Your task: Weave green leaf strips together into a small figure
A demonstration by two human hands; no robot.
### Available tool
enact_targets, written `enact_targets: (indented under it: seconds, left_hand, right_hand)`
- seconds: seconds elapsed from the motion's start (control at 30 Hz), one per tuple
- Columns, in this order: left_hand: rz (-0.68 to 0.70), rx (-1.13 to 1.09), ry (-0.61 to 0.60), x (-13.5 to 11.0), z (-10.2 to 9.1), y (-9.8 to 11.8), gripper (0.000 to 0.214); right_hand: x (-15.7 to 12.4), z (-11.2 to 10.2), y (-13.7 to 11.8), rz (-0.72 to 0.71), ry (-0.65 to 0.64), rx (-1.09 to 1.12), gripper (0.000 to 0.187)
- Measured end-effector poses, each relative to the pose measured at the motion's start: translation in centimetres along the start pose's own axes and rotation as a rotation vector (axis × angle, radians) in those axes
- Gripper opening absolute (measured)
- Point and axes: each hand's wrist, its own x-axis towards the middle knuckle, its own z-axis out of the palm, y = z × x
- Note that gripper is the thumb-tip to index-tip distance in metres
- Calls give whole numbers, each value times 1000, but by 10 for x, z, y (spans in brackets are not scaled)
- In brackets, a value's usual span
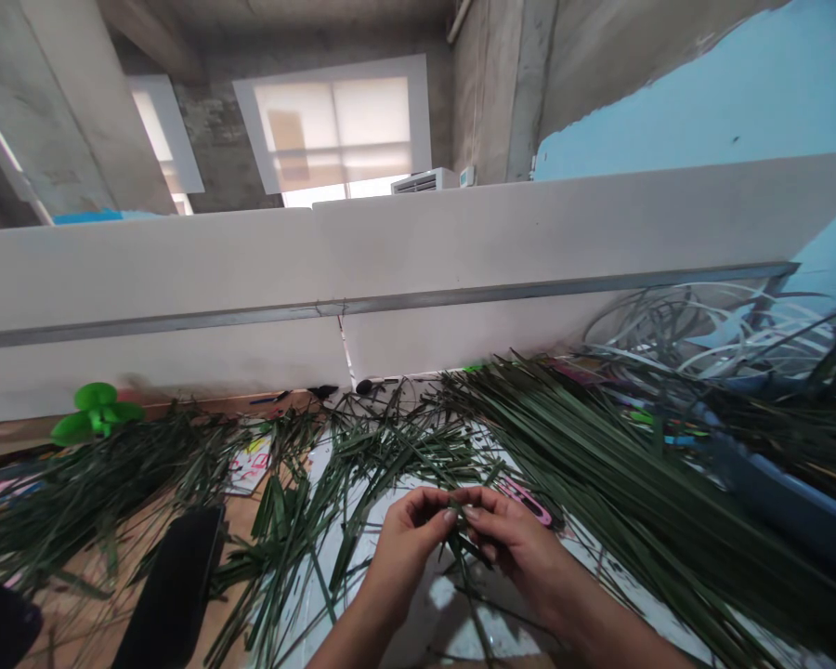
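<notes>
My left hand (408, 544) and my right hand (515, 539) meet low in the middle of the view, fingertips pinched together on a narrow green leaf strip (468, 544). The strip hangs down between the two hands and runs toward me. Both hands are closed on it. Loose green leaf strips (362, 455) lie scattered on the table just beyond my fingers. A pink-handled tool (529, 500) lies right behind my right hand, partly hidden by it.
A thick bundle of long green leaves (620, 474) fans across the right. A dark phone-like slab (174, 585) lies at lower left, a green plastic toy (96, 412) at far left. A white partition wall (404, 269) closes the table's back; pale curled strips (711, 334) pile at right.
</notes>
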Motion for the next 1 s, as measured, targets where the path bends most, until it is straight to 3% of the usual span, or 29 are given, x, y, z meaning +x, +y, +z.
enact_targets:
  seconds: [0.17,0.27,0.7,1.0]
  left_hand:
    - [-21,-32,65,3,-3,-3,32]
    - [-21,-27,64,4,-4,-4,31]
    - [-14,-33,15,4,-6,-5,30]
    - [-26,-27,24,3,-5,-2,24]
  right_hand:
    - [3,-4,-2,-181,59,-329,24]
    - [3,-6,-3,-212,83,-430,18]
    - [6,-8,-10,-78,-9,-252,40]
    - [8,-7,-7,-66,8,-204,42]
